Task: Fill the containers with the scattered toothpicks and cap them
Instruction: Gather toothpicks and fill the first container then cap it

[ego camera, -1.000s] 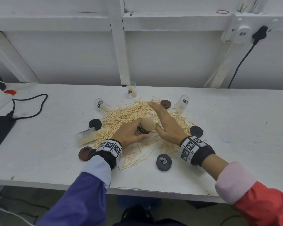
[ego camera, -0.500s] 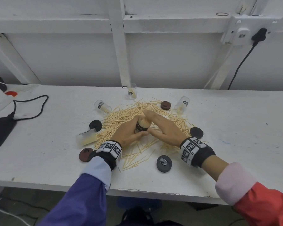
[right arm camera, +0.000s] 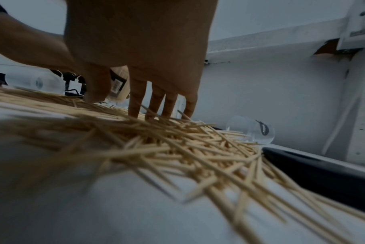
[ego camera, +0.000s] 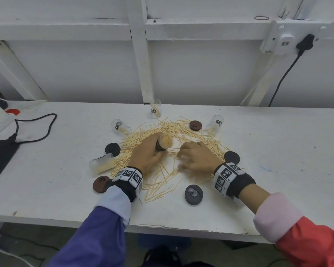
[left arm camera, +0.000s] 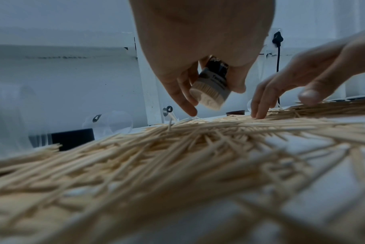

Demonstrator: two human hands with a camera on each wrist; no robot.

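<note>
**Right hand drops from the container to the toothpick pile**

Nearest on the worktop [ego camera: 46, 189] lies a dark cap [ego camera: 193, 194]. Beyond it, the right hand [ego camera: 197, 158], which half a second ago was up against the container's mouth, now has its fingers [right arm camera: 135, 105] spread, tips down on the scattered toothpicks [ego camera: 162, 182], gripping nothing. The left hand [ego camera: 146, 155] still has its fingers curled round the packed container [ego camera: 163, 144], tilted above the pile. Farther back stand clear, nearly empty containers [ego camera: 155, 110].
</note>
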